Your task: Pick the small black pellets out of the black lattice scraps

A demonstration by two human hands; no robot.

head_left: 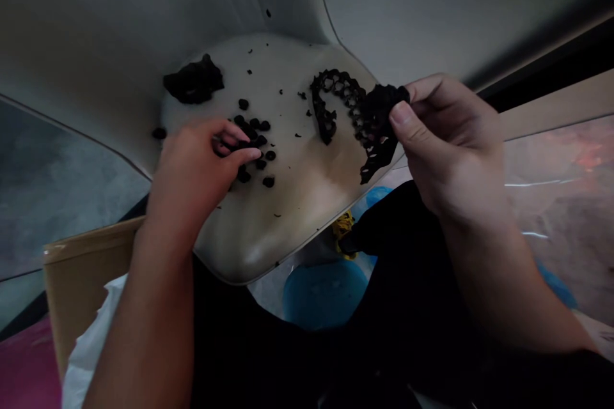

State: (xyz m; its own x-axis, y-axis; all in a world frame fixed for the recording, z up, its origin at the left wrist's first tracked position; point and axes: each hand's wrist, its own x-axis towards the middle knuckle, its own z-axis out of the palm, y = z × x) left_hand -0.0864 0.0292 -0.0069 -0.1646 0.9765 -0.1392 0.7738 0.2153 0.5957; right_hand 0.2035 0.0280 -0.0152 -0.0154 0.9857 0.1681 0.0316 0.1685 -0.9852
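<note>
My right hand [446, 134] pinches a crumpled black perforated strip [352, 92] between thumb and fingers. The strip's holed, scalloped length curls out to the left over the pale seat-like surface [307, 185]. Over a loose cluster of small black round pieces [270, 156], my left hand [204, 153] has its thumb and fingertips drawn together. Whatever those fingertips grip is too dark and small to make out. A larger black lump [194, 80] lies beyond the left hand, near the back left of the surface.
Tiny black scraps [302, 96] are scattered over the surface. Below its front edge are a blue plastic item [326, 294] and something yellow and stringy [343, 230]. A cardboard box [91, 262] stands at lower left with white sheeting [93, 332] beside it.
</note>
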